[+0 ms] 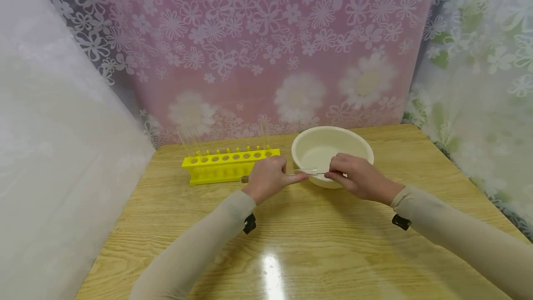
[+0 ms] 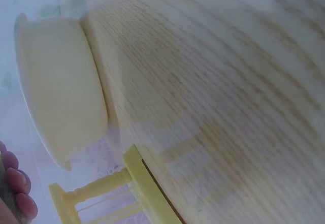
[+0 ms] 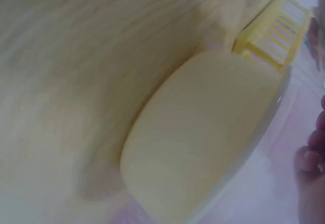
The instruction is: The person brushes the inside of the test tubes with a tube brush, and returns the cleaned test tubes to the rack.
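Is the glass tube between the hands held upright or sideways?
Sideways. In the head view, the glass tube runs crosswise from the left hand towards the right hand, which pinches a thin rod.

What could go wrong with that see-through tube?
The tube in the left hand might slip and hit the bowl, since it is near the bowl's rim.

The right hand pinches a thin rod by its fingertips, so it could slide loose.

The left hand is close to the rack; a bump might shake the standing tubes.
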A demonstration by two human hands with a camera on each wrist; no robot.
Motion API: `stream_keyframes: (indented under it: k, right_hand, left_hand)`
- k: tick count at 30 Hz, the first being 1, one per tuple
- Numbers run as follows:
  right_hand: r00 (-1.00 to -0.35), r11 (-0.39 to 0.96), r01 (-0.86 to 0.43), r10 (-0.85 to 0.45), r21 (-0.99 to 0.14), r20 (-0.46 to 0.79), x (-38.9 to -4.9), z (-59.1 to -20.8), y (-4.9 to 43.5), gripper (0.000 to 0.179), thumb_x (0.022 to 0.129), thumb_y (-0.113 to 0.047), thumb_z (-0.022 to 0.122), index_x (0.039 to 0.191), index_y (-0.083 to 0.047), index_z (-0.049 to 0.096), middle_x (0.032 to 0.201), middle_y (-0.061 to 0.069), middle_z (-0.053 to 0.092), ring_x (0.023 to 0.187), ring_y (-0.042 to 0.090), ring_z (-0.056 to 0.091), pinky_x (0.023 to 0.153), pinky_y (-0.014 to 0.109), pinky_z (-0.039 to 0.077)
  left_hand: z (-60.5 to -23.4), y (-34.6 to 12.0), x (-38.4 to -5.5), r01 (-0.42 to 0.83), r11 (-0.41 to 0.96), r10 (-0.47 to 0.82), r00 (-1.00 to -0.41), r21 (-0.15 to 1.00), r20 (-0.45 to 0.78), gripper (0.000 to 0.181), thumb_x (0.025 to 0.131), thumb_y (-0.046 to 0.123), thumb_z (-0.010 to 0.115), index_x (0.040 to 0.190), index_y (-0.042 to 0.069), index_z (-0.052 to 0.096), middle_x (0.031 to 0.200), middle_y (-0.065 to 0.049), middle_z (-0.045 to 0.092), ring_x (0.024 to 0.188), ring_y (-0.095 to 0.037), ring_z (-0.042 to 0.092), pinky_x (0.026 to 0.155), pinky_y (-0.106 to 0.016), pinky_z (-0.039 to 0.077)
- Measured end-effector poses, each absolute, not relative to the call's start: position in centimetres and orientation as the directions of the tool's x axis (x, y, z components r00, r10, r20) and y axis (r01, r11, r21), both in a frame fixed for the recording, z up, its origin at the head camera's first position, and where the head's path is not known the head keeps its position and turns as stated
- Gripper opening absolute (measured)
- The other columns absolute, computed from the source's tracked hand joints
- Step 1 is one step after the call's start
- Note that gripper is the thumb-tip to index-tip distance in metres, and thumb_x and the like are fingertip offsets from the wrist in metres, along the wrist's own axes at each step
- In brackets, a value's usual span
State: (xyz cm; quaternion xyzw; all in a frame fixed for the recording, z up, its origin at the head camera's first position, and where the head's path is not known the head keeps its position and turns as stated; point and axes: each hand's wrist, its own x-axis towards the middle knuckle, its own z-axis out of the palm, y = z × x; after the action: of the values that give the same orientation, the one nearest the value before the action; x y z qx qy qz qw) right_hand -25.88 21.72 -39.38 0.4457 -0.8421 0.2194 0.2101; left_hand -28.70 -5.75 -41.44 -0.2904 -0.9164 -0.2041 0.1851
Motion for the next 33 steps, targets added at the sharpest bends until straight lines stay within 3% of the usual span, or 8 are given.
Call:
stream_keyframes:
  k: [4,9,16,18,21,26,29,33]
  right_hand:
    - [-0.721,0.501,-0.684,-0.575,-0.531,0.387,-25.6,-39.1,21.5,0.024,0.1,-0.016,0.064,0.078,-0.016,0.056,0.064,-0.01,0.04,0.055,0.004,0.034,0.056,0.025,0.036]
    - [-0.857,0.462,-0.417,-0.487,-0.783,0.169,-25.5,-38.5,21.3,0.034,0.105,-0.024,0.057,0.077,-0.004,0.056,0.061,0.0,0.041,0.052,0.011,0.03,0.053,0.03,0.035]
    - [-0.888,0.299,0.089,-0.408,-0.95,-0.211,-25.4,-37.4,20.6,0.037,0.105,-0.026,0.053,0.074,-0.007,0.049,0.06,-0.004,0.033,0.05,0.01,0.026,0.049,0.028,0.024]
    - [-0.877,0.291,0.144,-0.406,-0.946,-0.258,-25.3,-37.3,20.5,0.036,0.106,-0.026,0.052,0.074,-0.008,0.049,0.06,-0.004,0.032,0.05,0.01,0.026,0.049,0.027,0.023]
    - [-0.898,0.371,0.051,-0.39,-0.927,-0.205,-25.3,-37.5,20.5,0.039,0.106,-0.031,0.052,0.076,-0.006,0.052,0.06,-0.003,0.035,0.049,0.01,0.027,0.048,0.027,0.026]
    - [-0.879,0.595,-0.444,-0.435,-0.67,0.197,-25.1,-38.5,20.8,0.027,0.102,-0.031,0.062,0.083,-0.011,0.064,0.065,-0.006,0.049,0.054,0.009,0.037,0.053,0.027,0.036]
    - [-0.675,0.632,-0.725,-0.569,-0.275,0.47,-25.1,-39.1,21.1,0.01,0.093,-0.02,0.074,0.089,-0.014,0.068,0.074,-0.007,0.058,0.063,0.008,0.048,0.057,0.026,0.044]
    - [-0.36,0.556,-0.813,-0.713,0.173,0.602,-25.6,-39.5,21.4,0.009,0.093,-0.014,0.073,0.09,-0.008,0.068,0.082,0.0,0.062,0.071,0.013,0.054,0.06,0.028,0.049]
  left_hand:
    - [-41.5,-5.8,-28.7,0.629,0.742,0.471,-0.734,0.231,0.489,0.057,0.079,0.072,0.07,0.067,0.021,0.047,0.055,0.007,0.045,0.043,-0.007,0.035,0.04,-0.023,0.029]
    - [-41.4,-5.6,-28.5,0.627,0.751,0.466,-0.725,0.206,0.507,0.06,0.078,0.075,0.067,0.067,0.02,0.048,0.055,0.008,0.045,0.042,-0.007,0.035,0.041,-0.022,0.028]
    - [-41.5,-5.5,-28.3,0.634,0.749,0.476,-0.717,0.193,0.509,0.059,0.079,0.074,0.068,0.067,0.021,0.047,0.056,0.008,0.044,0.042,-0.006,0.033,0.04,-0.021,0.027]
    - [-41.5,-5.5,-28.3,0.639,0.746,0.479,-0.711,0.188,0.515,0.058,0.078,0.073,0.07,0.067,0.02,0.047,0.055,0.008,0.044,0.042,-0.006,0.033,0.04,-0.021,0.027]
    - [-41.6,-5.5,-28.2,0.639,0.748,0.479,-0.706,0.18,0.522,0.058,0.078,0.072,0.071,0.067,0.02,0.047,0.055,0.009,0.044,0.041,-0.006,0.034,0.04,-0.021,0.027]
    - [-41.6,-5.6,-28.3,0.627,0.758,0.473,-0.719,0.181,0.508,0.059,0.08,0.074,0.068,0.066,0.02,0.048,0.054,0.008,0.045,0.041,-0.007,0.036,0.04,-0.022,0.028]
    - [-41.5,-5.6,-28.4,0.618,0.76,0.468,-0.735,0.2,0.491,0.06,0.08,0.076,0.066,0.065,0.02,0.049,0.054,0.008,0.046,0.042,-0.007,0.037,0.04,-0.022,0.029]
    - [-41.5,-5.7,-28.4,0.61,0.761,0.457,-0.746,0.221,0.485,0.06,0.079,0.077,0.065,0.064,0.021,0.049,0.054,0.009,0.047,0.042,-0.006,0.038,0.04,-0.022,0.03]
